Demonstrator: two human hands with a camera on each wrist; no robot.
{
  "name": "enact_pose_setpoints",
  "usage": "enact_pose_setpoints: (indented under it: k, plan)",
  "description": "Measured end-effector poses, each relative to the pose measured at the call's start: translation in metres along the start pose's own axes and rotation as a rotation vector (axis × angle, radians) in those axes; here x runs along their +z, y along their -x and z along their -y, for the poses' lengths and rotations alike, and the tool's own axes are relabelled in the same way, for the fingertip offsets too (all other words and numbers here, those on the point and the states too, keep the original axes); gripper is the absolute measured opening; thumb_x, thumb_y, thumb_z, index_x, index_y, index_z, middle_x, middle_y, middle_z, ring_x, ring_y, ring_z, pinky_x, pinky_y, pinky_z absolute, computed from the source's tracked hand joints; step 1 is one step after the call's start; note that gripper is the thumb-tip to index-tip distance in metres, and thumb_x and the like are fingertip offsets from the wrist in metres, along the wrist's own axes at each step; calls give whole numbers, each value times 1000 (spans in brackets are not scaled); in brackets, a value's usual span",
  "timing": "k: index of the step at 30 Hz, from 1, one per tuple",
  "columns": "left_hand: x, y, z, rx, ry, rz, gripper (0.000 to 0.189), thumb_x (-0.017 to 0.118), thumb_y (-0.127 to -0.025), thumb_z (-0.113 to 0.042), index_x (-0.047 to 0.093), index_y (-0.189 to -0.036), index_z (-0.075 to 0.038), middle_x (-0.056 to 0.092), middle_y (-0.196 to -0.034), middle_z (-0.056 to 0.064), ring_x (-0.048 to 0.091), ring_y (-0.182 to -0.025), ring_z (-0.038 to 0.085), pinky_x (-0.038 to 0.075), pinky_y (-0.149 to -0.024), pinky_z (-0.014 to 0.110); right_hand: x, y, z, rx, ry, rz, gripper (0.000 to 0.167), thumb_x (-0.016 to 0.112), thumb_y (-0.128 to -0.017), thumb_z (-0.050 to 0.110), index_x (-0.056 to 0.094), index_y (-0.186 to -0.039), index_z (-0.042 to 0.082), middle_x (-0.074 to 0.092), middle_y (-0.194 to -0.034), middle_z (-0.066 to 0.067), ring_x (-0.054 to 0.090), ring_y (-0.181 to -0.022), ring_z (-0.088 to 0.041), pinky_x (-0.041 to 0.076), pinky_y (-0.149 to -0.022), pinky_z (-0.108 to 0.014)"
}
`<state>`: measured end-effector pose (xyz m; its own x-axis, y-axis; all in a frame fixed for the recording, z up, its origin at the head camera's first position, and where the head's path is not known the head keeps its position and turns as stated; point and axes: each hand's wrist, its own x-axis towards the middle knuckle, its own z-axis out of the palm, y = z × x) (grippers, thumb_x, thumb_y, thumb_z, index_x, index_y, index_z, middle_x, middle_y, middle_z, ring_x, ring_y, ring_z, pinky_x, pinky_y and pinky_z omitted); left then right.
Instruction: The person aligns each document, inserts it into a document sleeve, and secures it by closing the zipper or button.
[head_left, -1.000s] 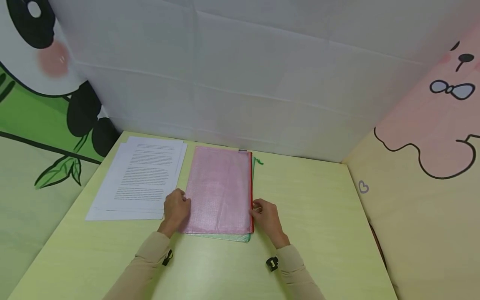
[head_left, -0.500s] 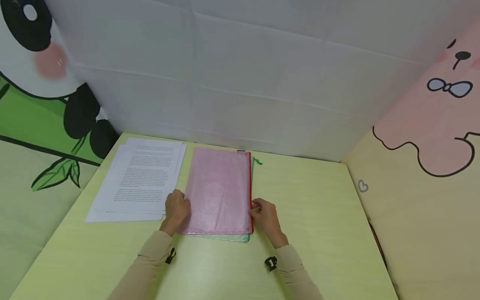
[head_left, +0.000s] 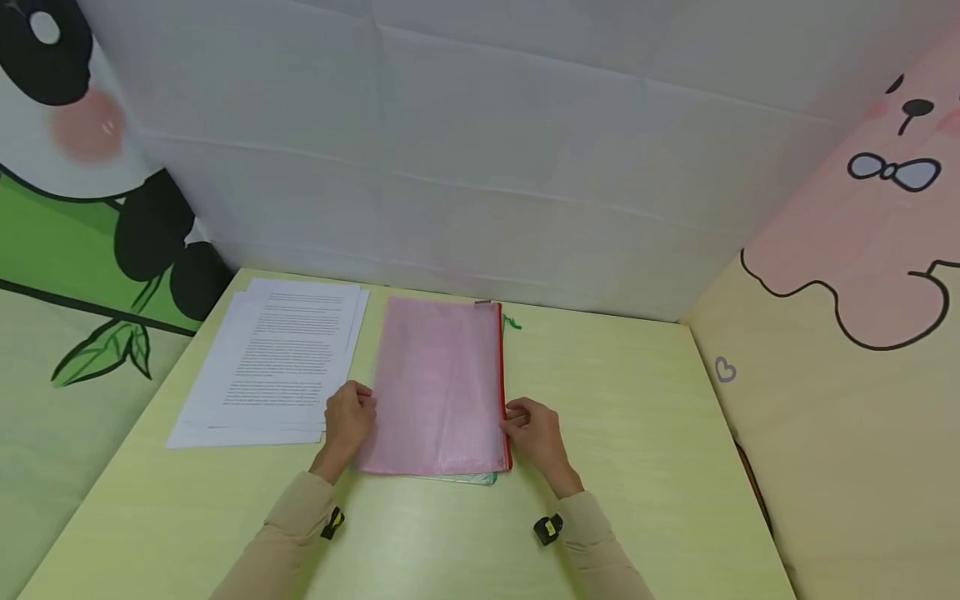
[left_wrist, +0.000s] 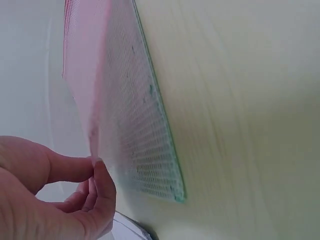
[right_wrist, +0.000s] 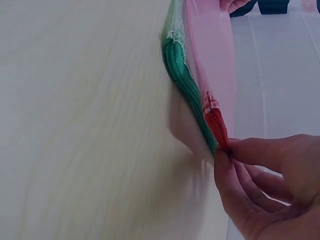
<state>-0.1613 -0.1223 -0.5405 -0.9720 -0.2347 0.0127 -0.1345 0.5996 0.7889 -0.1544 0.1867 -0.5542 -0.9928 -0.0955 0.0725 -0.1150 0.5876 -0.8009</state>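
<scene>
Here is the pink mesh pouch (head_left: pixel 442 375), a little left of the worktop's (head_left: pixel 637 433) middle, its far end close to the far edge and its red zip (head_left: pixel 502 358) running down the side toward the right edge. Both hands are on it! The left hand (head_left: pixel 350 417) has the pouch's left border nipped between thumb and forefinger, and the left wrist view shows that border raised clear of what lies underneath. Over on the other side, the right hand (head_left: pixel 536 433) pinches the near end of the red zip between thumb and fingertip.

And underneath, there's a green mesh pouch (left_wrist: pixel 150 160), a strip of it peeking out at the pink one's near end. The right wrist view has its green zip (right_wrist: pixel 180 75) just below the red one, and a little green cord (head_left: pixel 512 322) pokes out toward the worktop's far edge.

Just beside the left hand, printed sheets (head_left: pixel 285 350) lie in a slightly uneven stack, filling the far left corner of the worktop. Beige sleeves (head_left: pixel 288 525) reach in from the near side, a small black device (head_left: pixel 548 529) at each wrist. Beyond the far edge stands a creased pale wall (head_left: pixel 510 150), with a pink cartoon figure (head_left: pixel 892 258) off the right edge.
</scene>
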Motion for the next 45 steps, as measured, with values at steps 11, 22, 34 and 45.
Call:
enact_pose_setpoints:
  k: [11, 22, 34, 45]
  plan:
    - [2, 18, -3, -15, 66, 60, 10, 66, -93, 2, 66, -100, 9, 69, -91, 22, 66, -85, 34, 53, -72, 38, -16, 19, -7, -6, 11, -12, 20, 79, -85, -4, 72, -104, -3, 74, -91, -12, 71, -79, -23, 60, -68, -28]
    - [9, 44, -10, 8, 115, 56, 8, 70, -91, 2, 68, -98, 7, 72, -90, 18, 68, -84, 31, 54, -72, 33, -32, 43, -14, 20, -2, -10, 20, 79, -85, -5, 71, -102, 0, 73, -90, -9, 69, -78, -20, 58, -68, -24]
    - [17, 69, -20, 1, 152, 72, 6, 72, -91, -1, 69, -96, 3, 72, -87, 13, 69, -82, 27, 55, -71, 30, -51, 72, -20, 40, -38, -16, 19, 80, -84, -6, 70, -99, 0, 72, -89, -8, 69, -78, -21, 58, -68, -24]
    - [25, 98, -20, 4, 182, 121, 6, 71, -93, 0, 68, -98, 2, 70, -89, 10, 66, -83, 22, 53, -71, 27, -64, 96, -28, 87, -55, 5, 20, 80, -84, -6, 70, -100, 1, 70, -87, -5, 68, -77, -17, 58, -66, -23]
